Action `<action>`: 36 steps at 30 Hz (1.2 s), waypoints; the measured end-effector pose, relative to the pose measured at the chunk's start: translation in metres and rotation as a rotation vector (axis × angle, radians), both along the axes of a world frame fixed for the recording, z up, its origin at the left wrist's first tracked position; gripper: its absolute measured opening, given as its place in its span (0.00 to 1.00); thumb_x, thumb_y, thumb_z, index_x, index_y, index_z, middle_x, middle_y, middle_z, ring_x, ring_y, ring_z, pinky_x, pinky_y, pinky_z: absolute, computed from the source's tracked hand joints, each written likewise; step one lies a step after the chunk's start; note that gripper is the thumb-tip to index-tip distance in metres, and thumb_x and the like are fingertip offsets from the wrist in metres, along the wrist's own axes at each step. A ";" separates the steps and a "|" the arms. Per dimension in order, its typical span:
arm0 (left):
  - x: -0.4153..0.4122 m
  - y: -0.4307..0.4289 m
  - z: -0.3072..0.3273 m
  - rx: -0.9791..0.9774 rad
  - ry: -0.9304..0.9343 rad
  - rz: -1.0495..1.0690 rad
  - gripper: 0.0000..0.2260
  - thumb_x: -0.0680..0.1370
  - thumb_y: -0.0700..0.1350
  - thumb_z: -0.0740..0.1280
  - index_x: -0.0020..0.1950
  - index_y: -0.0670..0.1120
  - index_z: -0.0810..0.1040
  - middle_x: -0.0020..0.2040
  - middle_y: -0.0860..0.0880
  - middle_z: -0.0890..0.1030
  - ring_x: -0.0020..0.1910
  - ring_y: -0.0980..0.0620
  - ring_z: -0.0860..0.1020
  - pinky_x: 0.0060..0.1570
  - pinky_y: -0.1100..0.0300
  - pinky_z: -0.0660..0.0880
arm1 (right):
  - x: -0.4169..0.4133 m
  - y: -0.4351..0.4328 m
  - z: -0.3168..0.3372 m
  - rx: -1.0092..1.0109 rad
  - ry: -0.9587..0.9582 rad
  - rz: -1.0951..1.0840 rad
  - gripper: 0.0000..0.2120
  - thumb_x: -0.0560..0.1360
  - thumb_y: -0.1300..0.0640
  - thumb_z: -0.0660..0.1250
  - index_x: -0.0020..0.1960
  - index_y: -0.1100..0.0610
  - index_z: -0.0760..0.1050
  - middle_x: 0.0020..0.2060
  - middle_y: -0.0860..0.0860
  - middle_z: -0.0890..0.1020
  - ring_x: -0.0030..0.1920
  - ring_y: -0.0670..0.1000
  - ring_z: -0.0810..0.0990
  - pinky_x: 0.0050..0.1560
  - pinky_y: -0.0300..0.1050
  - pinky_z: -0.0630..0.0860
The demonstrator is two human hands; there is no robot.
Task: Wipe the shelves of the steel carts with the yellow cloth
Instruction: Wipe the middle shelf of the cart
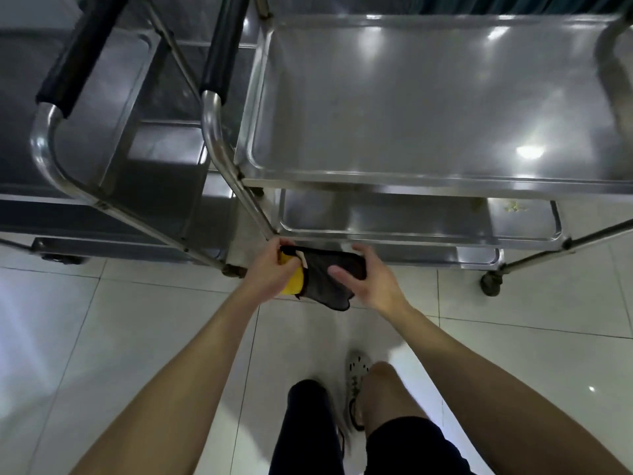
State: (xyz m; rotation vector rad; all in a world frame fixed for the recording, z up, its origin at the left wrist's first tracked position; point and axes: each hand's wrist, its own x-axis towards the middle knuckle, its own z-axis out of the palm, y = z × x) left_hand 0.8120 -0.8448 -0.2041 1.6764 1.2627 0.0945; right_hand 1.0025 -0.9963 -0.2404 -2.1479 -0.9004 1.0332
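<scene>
Floor: glossy white tile floor with thin grey joints and glare patches. Two steel carts stand side by side on it.

Right cart: the top shelf is a rimmed tray with ceiling lights mirrored in it. Middle shelf sits below, with a few small greenish scraps near its right end. Only the front edge of the bottom shelf shows. A dark caster is at the front right leg. The push handle carries a black foam sleeve.

Left cart: same build and darker in shadow, its handle sleeve also black. Its frame stands just beside the right cart's handle post.

Yellow cloth: held in the air between both hands, just in front of the right cart's lower front-left corner and touching no shelf. One face is yellow and the other dark grey; the grey face is towards the camera, the yellow bunched at the left end.

Left hand: grip clenched round the yellow bunched end, knuckles up.

Right hand: grip pinching the grey end, thumb flat on the near face, fingers behind the far edge.

Below: bare forearms, dark shorts, one pale perforated shoe, blurred.
</scene>
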 end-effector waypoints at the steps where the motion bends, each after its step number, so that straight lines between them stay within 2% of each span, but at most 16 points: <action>1: 0.008 0.004 -0.010 0.032 -0.021 -0.044 0.12 0.80 0.45 0.72 0.62 0.57 0.77 0.54 0.55 0.81 0.54 0.50 0.81 0.48 0.56 0.77 | -0.001 0.005 -0.013 -0.028 -0.083 0.096 0.54 0.62 0.16 0.70 0.79 0.43 0.62 0.68 0.44 0.76 0.65 0.49 0.76 0.60 0.44 0.76; 4: 0.026 0.014 -0.037 0.137 -0.046 -0.214 0.13 0.79 0.46 0.73 0.59 0.60 0.77 0.53 0.60 0.80 0.50 0.59 0.79 0.44 0.62 0.74 | -0.007 0.021 -0.065 -0.011 -0.304 0.253 0.71 0.58 0.15 0.71 0.87 0.48 0.43 0.83 0.53 0.62 0.81 0.59 0.62 0.79 0.66 0.63; 7: 0.041 0.027 -0.060 0.191 -0.075 -0.297 0.11 0.79 0.46 0.73 0.56 0.61 0.80 0.52 0.63 0.82 0.52 0.64 0.80 0.47 0.67 0.74 | -0.008 0.041 -0.119 0.095 -0.253 0.203 0.61 0.70 0.33 0.78 0.87 0.53 0.45 0.76 0.54 0.73 0.79 0.62 0.65 0.79 0.64 0.62; 10: 0.044 0.045 -0.087 0.188 -0.168 -0.302 0.08 0.83 0.44 0.71 0.58 0.57 0.83 0.55 0.57 0.84 0.58 0.57 0.81 0.58 0.55 0.78 | 0.011 0.049 -0.154 0.183 -0.250 0.111 0.38 0.78 0.56 0.70 0.84 0.52 0.58 0.58 0.50 0.82 0.65 0.59 0.79 0.58 0.49 0.74; 13: 0.045 0.063 -0.108 0.136 -0.309 -0.147 0.11 0.85 0.40 0.66 0.56 0.54 0.85 0.55 0.57 0.85 0.59 0.58 0.81 0.59 0.55 0.75 | 0.047 0.050 -0.166 0.322 -0.423 0.077 0.23 0.80 0.66 0.63 0.74 0.55 0.73 0.42 0.50 0.84 0.43 0.57 0.84 0.41 0.48 0.74; 15: 0.054 0.074 -0.116 0.082 -0.366 -0.049 0.09 0.84 0.45 0.66 0.58 0.50 0.85 0.58 0.50 0.84 0.62 0.49 0.80 0.62 0.48 0.76 | 0.068 0.058 -0.163 0.441 -0.410 -0.024 0.17 0.82 0.66 0.64 0.69 0.56 0.77 0.35 0.46 0.80 0.35 0.50 0.79 0.40 0.49 0.72; 17: 0.070 0.086 -0.121 0.161 -0.379 -0.064 0.11 0.80 0.48 0.67 0.59 0.48 0.85 0.59 0.47 0.84 0.62 0.46 0.80 0.63 0.50 0.73 | 0.080 0.071 -0.157 0.555 -0.332 -0.009 0.19 0.81 0.58 0.70 0.71 0.53 0.75 0.44 0.46 0.82 0.44 0.47 0.82 0.48 0.52 0.78; 20: 0.090 0.095 -0.130 0.284 -0.398 -0.216 0.09 0.81 0.41 0.67 0.56 0.49 0.85 0.55 0.53 0.85 0.56 0.57 0.80 0.54 0.57 0.71 | 0.068 0.090 -0.160 0.563 -0.217 0.163 0.50 0.69 0.29 0.78 0.82 0.41 0.59 0.72 0.44 0.76 0.71 0.41 0.75 0.68 0.43 0.74; 22: 0.092 0.093 -0.141 0.299 -0.425 -0.287 0.09 0.81 0.42 0.66 0.56 0.50 0.85 0.54 0.54 0.86 0.55 0.57 0.81 0.56 0.58 0.73 | 0.049 0.100 -0.172 0.547 -0.244 0.268 0.65 0.61 0.24 0.80 0.85 0.38 0.45 0.81 0.44 0.67 0.76 0.43 0.69 0.70 0.43 0.71; 23: 0.091 0.092 -0.146 0.301 -0.449 -0.310 0.10 0.80 0.43 0.65 0.55 0.50 0.85 0.54 0.54 0.86 0.56 0.56 0.82 0.58 0.57 0.74 | 0.041 0.105 -0.181 0.545 -0.293 0.303 0.67 0.63 0.27 0.81 0.86 0.39 0.41 0.82 0.45 0.67 0.76 0.46 0.70 0.69 0.46 0.73; 25: 0.085 0.092 -0.155 0.287 -0.501 -0.334 0.11 0.77 0.45 0.65 0.53 0.51 0.85 0.53 0.53 0.86 0.56 0.54 0.83 0.61 0.52 0.76 | 0.032 0.106 -0.196 0.551 -0.346 0.282 0.61 0.70 0.38 0.82 0.86 0.45 0.43 0.76 0.49 0.73 0.70 0.51 0.77 0.65 0.51 0.78; 27: 0.077 0.095 -0.162 0.267 -0.533 -0.326 0.11 0.75 0.46 0.65 0.53 0.51 0.86 0.52 0.52 0.86 0.55 0.52 0.83 0.63 0.48 0.76 | 0.032 0.095 -0.209 0.528 -0.404 0.166 0.44 0.76 0.50 0.77 0.83 0.50 0.56 0.64 0.49 0.80 0.58 0.51 0.82 0.53 0.49 0.80; 30: 0.070 0.103 -0.170 0.244 -0.523 -0.324 0.12 0.75 0.47 0.65 0.54 0.51 0.86 0.54 0.52 0.86 0.59 0.48 0.82 0.68 0.41 0.74 | 0.040 0.075 -0.215 0.506 -0.392 0.057 0.08 0.78 0.55 0.68 0.57 0.55 0.77 0.43 0.51 0.79 0.41 0.50 0.79 0.41 0.50 0.74; 32: 0.072 0.108 -0.175 0.204 -0.543 -0.354 0.11 0.73 0.48 0.66 0.53 0.52 0.85 0.54 0.51 0.85 0.57 0.48 0.82 0.65 0.41 0.74 | 0.050 0.070 -0.209 0.514 -0.309 0.059 0.10 0.76 0.50 0.63 0.51 0.55 0.77 0.46 0.51 0.77 0.43 0.49 0.77 0.45 0.50 0.72; 34: 0.075 0.114 -0.178 0.125 -0.632 -0.374 0.12 0.71 0.50 0.67 0.51 0.51 0.84 0.53 0.49 0.83 0.54 0.50 0.81 0.62 0.46 0.73 | 0.060 0.071 -0.199 0.519 -0.145 0.139 0.20 0.73 0.48 0.63 0.60 0.57 0.79 0.53 0.57 0.79 0.48 0.54 0.78 0.50 0.52 0.73; 36: 0.079 0.119 -0.180 0.087 -0.709 -0.432 0.12 0.70 0.48 0.66 0.52 0.48 0.83 0.53 0.48 0.81 0.54 0.49 0.79 0.60 0.47 0.73 | 0.065 0.072 -0.193 0.516 -0.015 0.256 0.23 0.71 0.49 0.69 0.63 0.57 0.79 0.47 0.64 0.78 0.43 0.59 0.76 0.46 0.53 0.71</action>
